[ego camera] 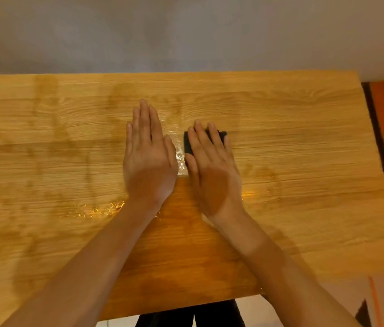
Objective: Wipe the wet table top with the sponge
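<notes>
Dark sponge (187, 145) lies mid-table, pressed flat under the straight fingers of the right hand (212, 168). Left hand (149, 154) rests flat and empty on the table top (292, 142). Apply even pressure; sweep through the puddle (180, 159) between the hands in overlapping strokes.

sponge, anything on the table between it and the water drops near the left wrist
Yes: the left hand rests flat on the table top just left of the sponge, which lies under the right hand, blocking a direct path to the water drops.
</notes>
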### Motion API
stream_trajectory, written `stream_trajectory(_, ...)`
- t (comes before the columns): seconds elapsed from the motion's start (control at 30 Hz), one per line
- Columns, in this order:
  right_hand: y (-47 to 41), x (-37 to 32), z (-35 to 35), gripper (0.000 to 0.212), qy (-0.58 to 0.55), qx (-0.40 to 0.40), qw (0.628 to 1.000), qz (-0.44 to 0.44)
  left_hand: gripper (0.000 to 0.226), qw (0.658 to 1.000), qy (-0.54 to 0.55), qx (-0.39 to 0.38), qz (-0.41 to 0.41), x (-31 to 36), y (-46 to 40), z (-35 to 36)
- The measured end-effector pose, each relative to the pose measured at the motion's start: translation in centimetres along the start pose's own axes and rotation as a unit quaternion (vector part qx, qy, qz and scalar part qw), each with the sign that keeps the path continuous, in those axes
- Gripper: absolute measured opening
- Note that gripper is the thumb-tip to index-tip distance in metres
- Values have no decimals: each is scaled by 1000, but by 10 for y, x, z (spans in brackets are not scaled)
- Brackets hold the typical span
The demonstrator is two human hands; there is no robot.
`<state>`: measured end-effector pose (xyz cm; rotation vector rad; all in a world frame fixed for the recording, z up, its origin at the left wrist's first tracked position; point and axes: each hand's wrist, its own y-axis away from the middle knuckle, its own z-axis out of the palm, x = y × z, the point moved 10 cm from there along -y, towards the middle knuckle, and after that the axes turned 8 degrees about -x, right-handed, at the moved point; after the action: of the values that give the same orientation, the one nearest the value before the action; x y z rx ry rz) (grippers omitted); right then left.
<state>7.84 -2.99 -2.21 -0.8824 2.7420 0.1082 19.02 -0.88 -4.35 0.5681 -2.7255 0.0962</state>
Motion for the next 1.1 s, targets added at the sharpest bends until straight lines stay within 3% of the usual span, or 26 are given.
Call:
stream_trajectory(0.1,10,48,-13,46,-36,-38,998,-24,58,1000,3,-13,-5,-1,1,2)
stream_trajectory(0.23,40,165,-47,49,-58,-2,985,160,60,1000,10,-20,-9,0,0,1)
stream_trajectory(0.33,41,159,-46,49,-61,31,971,228,58,999,31,-12,-2,0,1,-2)
stream_trajectory(0.4,29,104,-30,47,-31,16,981,191,56,998,56,-9,11,2,3,-4)
stream_trajectory(0.5,27,14,-3,46,-19,-5,998,62,55,995,89,-21,27,2,5,-7)
stream_trajectory(0.6,35,9,2,45,-2,-46,999,-26,54,994,87,-43,44,3,24,-11)
stream_trajectory(0.67,39,48,-6,47,7,-69,997,-21,55,992,85,-63,63,8,51,-11)
stream_trajectory(0.77,49,123,-34,46,-57,-43,993,92,57,989,94,-92,70,13,98,-4)
stream_trajectory(0.87,38,135,-42,46,-85,-23,982,168,57,992,69,-82,73,16,120,0)
stream_trajectory(1.0,8,57,-13,48,-70,-60,993,78,55,994,52,-77,50,16,118,0)
stream_trajectory(1.1,51,12,3,49,-5,-72,997,6,55,995,37,-82,50,17,121,2)
